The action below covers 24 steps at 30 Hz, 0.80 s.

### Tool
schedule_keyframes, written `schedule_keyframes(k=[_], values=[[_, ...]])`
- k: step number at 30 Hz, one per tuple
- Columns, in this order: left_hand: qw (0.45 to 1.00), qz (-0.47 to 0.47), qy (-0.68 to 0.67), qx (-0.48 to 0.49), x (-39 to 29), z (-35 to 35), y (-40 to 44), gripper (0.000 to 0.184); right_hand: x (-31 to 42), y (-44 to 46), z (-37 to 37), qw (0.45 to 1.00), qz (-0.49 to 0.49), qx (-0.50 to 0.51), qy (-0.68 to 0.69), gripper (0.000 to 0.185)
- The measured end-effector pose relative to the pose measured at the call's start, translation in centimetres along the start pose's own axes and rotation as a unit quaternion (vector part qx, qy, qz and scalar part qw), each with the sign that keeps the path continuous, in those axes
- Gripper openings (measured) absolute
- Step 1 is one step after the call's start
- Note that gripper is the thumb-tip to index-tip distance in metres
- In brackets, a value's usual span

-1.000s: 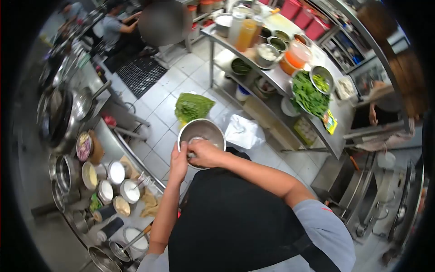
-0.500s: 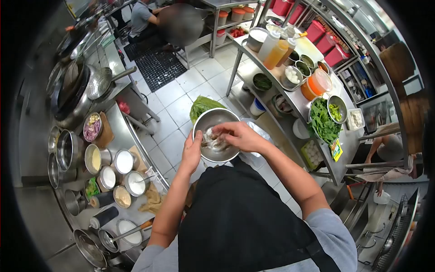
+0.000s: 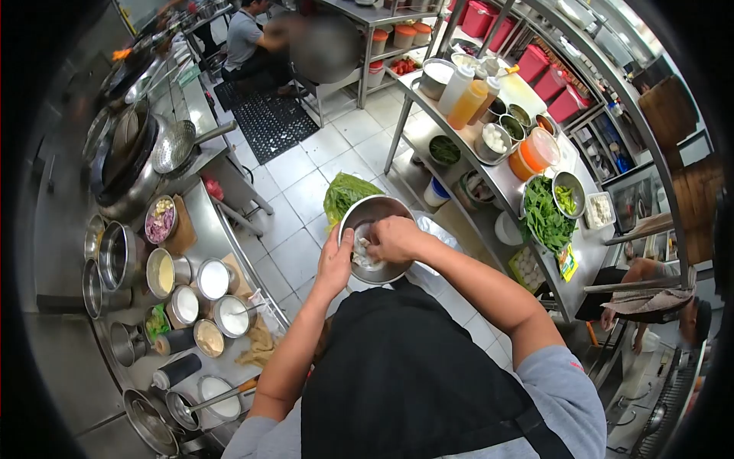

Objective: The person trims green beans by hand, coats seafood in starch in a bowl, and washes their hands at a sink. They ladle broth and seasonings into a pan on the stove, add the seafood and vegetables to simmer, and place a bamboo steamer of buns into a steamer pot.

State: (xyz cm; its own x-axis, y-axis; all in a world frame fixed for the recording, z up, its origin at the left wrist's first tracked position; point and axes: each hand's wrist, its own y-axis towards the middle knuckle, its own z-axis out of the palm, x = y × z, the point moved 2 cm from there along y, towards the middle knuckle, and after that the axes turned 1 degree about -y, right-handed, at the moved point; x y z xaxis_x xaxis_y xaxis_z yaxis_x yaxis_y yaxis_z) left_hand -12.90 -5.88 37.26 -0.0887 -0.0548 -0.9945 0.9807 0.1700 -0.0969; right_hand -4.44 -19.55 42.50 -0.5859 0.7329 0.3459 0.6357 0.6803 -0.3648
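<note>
Tiled floor (image 3: 291, 187) beneath hand-held metal bowl (image 3: 350, 229)

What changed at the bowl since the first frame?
Right hand moved rightward from the left thumb; its fingers now curl into the steel bowl. No clear release. Left hand still grips the bowl's left side; leafy greens remain beyond it.

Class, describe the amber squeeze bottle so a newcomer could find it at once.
Find the steel table on the right, with leafy greens near its front corner. Toward its far end, squeeze bottles stand close together. Yours is the amber one, between the whitish bottle and the brown one.
</note>
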Motion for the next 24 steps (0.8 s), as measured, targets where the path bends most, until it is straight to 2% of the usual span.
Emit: schedule_keyframes(k=[1, 5, 8, 10, 11, 14, 16, 19, 24], values=[[1.000, 0.007, -0.006, -0.001, -0.1, -0.1, 0.0, 0.048, 0.0, 0.3, 0.2, 0.998, 0.053, 0.023, 0.029, 0.037], [1.000, 0.004, 0.013, -0.011, -0.3, -0.2, -0.2, 0.047, 1.0, 0.2, 0.0, 0.997, 0.067, 0.017, 0.024, 0.035], [0.999, -0.006, 0.045, -0.017, 0.7, -0.3, -0.3, 0.045, -0.1, 0.9, 3.0, 0.999, 0.031, 0.032, -0.017, 0.027], [0.999, -0.033, -0.040, -0.017, 0.2, -0.4, -0.5, 0.044, 0.7, 0.2, 2.6, 0.990, -0.058, -0.126, -0.003, 0.028], [0.998, -0.033, -0.040, -0.018, -0.1, -0.5, -0.5, 0.044, 0.6, -0.1, 2.4, 0.987, -0.074, -0.138, 0.023, 0.032], [0.998, -0.014, -0.045, -0.045, -1.3, -1.1, -0.4, 0.045, 1.2, -0.5, 0.0, 0.985, -0.104, -0.132, 0.051, 0.028], [0.994, -0.008, -0.101, -0.043, -1.8, -1.2, -0.3, 0.046, 1.3, -0.5, -1.2, 0.982, -0.099, -0.126, 0.098, 0.023], [0.995, -0.021, -0.091, -0.042, -2.9, -1.3, -0.4, 0.046, 1.2, -0.8, -3.3, 0.952, -0.153, -0.167, 0.208, 0.019], [0.993, -0.019, -0.105, -0.049, -2.4, -1.7, -0.1, 0.049, 1.6, -1.7, -5.6, 0.952, -0.145, -0.173, 0.207, 0.020]])
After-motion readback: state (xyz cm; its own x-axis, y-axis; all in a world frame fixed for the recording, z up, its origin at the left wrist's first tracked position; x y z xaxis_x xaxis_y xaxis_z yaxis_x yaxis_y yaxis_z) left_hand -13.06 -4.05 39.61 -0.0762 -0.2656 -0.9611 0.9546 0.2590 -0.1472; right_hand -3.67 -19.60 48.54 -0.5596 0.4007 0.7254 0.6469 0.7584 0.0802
